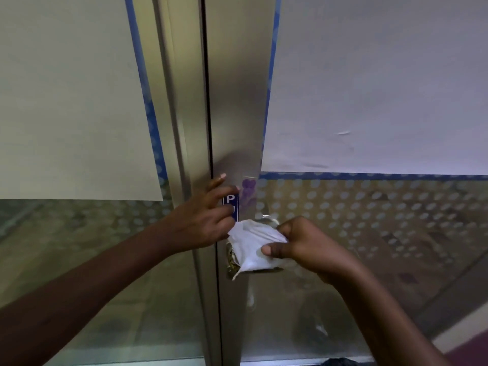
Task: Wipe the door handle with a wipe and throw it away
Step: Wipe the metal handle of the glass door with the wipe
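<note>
Glass double doors fill the view, paper sheets (74, 96) taped over both panes. At the metal frame, the left hand (200, 220) pinches one corner of the wipe (250, 244); the right hand (303, 247) clamps it, thumb on top, over the door handle (266, 219) — mostly hidden. Thin and limp, the wipe probably bunches, so spread fingers suit it. A blue sign (231, 204) sits just above — nothing blocks.

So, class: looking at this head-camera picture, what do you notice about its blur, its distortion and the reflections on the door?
Head view: wide-angle bending makes the metal door frame lean and the paper sheets splay; the frame carries a soft sheen; the dotted glass shows hazy reflections; the edges are soft, while the wipe, the left hand and the right hand stay fairly sharp.
</note>
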